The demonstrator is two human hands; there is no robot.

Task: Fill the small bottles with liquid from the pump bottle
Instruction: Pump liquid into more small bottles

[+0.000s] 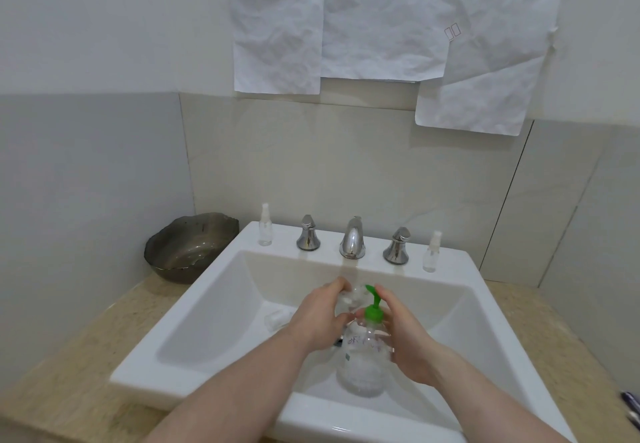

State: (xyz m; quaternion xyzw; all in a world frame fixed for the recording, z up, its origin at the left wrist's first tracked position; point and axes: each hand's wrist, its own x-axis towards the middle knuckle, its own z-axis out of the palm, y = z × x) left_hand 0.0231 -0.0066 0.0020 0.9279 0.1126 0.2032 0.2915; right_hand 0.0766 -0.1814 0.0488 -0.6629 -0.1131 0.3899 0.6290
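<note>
We are in the filling step, working over the basin of the white sink (221,266): our right hand (403,335) is wrapped around the shoulder of the clear pump bottle (363,356), fingers curled along its far side, the forefinger reaching up beside the green pump head (373,307); our left hand (320,314) is curled around a small clear bottle (349,298) and holds it up against the green spout — whether its mouth sits squarely under the nozzle we cannot tell, since the plastic is transparent and the fingers cover much of it; something small and clear, perhaps a removed cap (277,319), lies on the basin floor just left of our left hand, though we cannot be sure what it is. Two more small spray bottles wait capped on the sink's back ledge — the left spray bottle (265,226) beside the left tap handle (308,234), the right spray bottle (432,252) beside the right tap handle (397,246), with the chrome spout (352,238) between the handles; both look close to empty, so we judge most of the task lies ahead. The next move, as we see it, calls for a steady press on the pump head while the small bottle's opening is kept tight under the nozzle; a slight misalignment would send liquid down into the sink.
</note>
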